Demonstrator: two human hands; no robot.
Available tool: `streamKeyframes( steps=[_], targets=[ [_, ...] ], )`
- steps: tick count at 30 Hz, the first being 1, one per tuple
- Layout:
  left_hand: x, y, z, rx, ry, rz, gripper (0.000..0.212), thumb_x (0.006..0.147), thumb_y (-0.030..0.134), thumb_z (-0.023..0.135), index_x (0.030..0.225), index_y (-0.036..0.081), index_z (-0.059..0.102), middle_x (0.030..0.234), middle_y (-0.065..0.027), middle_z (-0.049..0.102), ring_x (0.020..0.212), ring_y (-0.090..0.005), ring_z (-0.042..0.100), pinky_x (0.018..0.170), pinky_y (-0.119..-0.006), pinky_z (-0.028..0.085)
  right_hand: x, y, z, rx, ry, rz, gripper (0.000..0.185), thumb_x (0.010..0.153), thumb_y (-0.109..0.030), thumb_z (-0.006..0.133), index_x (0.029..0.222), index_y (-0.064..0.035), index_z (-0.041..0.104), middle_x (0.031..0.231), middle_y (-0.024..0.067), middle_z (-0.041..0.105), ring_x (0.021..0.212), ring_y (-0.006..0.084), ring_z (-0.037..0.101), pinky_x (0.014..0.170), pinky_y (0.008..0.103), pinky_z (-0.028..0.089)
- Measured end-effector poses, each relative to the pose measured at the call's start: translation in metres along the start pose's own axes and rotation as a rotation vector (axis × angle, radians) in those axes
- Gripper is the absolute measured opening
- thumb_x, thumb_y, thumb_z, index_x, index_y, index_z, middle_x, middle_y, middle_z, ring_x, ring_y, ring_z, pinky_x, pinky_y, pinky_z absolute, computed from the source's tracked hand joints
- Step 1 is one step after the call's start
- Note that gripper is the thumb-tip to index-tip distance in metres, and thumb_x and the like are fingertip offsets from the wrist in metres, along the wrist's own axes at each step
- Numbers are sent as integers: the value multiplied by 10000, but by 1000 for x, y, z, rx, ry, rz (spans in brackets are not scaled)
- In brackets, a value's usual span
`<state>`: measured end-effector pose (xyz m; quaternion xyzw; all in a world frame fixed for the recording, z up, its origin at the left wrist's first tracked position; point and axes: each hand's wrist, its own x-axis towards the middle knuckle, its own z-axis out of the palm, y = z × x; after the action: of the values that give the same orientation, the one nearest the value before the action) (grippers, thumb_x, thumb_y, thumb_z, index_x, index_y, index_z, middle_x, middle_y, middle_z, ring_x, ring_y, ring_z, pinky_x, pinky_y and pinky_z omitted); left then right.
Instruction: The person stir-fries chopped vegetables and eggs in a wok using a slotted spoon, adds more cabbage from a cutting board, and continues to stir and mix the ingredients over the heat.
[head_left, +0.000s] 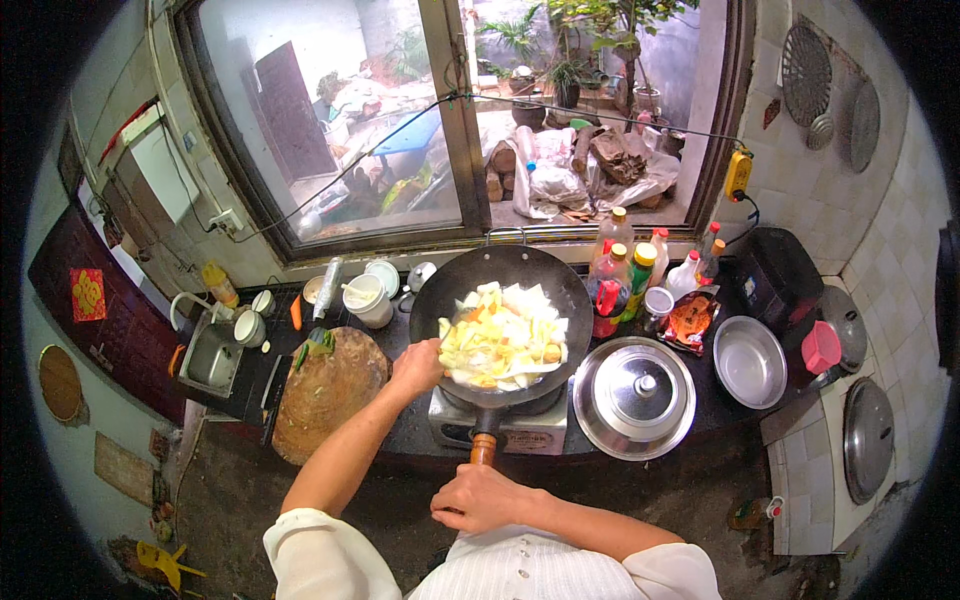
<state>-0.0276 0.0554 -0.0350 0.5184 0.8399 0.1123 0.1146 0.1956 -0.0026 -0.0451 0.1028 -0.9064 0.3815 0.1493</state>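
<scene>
A dark wok (430, 300) sits on a steel gas stove (551, 441) below the window. Chopped pale vegetable pieces (517, 322), with a few orange bits, lie inside it. At the wok's left rim is my left hand (418, 364), its fingers curled; what they hold, if anything, is hidden by the hand and the food. My right hand (480, 498) is closed around the wok's wooden handle (484, 448), close to my body. Left of the stove lies a round wooden chopping board (330, 390) with green vegetable pieces (319, 343) near its back edge.
A lidded steel pan (589, 409) and a metal basin (750, 364) stand right of the stove, with several bottles (609, 289) behind. Left are a white tub (373, 311), a cleaver-like dark tool (276, 394) and a sink (212, 360). A cable (352, 171) hangs across the window.
</scene>
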Motion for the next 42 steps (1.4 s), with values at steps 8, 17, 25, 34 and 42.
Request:
streamKeyframes(
  steps=[8, 17, 25, 34, 42],
  targets=[
    [-37, -1, -10, -313, -162, 107, 303, 930, 142, 457, 1155, -4, 596, 1049, -232, 644, 991, -326, 636, 847, -372, 480, -1, 1, -1, -19, 9, -9, 198, 835, -230, 579, 756, -65, 656, 679, 69, 640, 641, 256, 610, 659, 370, 435],
    [-93, 32, -38, -132, -108, 114, 361, 887, 98, 457, 1239, 74, 535, 921, -261, 630, 890, -429, 604, 749, -507, 472, -1, 2, 1, -8, 15, -26, 219, 847, -248, 570, 745, -70, 646, 640, 76, 619, 604, 271, 589, 671, 375, 423],
    [-120, 23, -60, 116, -48, 339, 536, 788, 34, 508, 1315, 119, 472, 764, -179, 624, 683, -376, 615, 565, -485, 453, -1, -1, -4, 31, -7, -27, 217, 840, -236, 569, 734, -61, 643, 643, 78, 613, 619, 261, 588, 668, 382, 415],
    [-143, 32, -90, 399, -68, 459, 531, 765, 74, 566, 1290, 142, 523, 752, -131, 583, 596, -297, 602, 509, -419, 461, -1, -2, -4, 75, 4, -19, 218, 840, -234, 565, 731, -59, 638, 649, 83, 618, 622, 270, 594, 692, 396, 417],
    [-86, 62, -12, 373, 60, 453, 507, 781, 74, 573, 1280, 143, 521, 776, -138, 567, 602, -288, 612, 497, -401, 453, -2, 4, 2, 4, 39, -27, 209, 832, -234, 576, 724, -65, 634, 611, 94, 604, 592, 285, 595, 688, 405, 428]
  ],
)
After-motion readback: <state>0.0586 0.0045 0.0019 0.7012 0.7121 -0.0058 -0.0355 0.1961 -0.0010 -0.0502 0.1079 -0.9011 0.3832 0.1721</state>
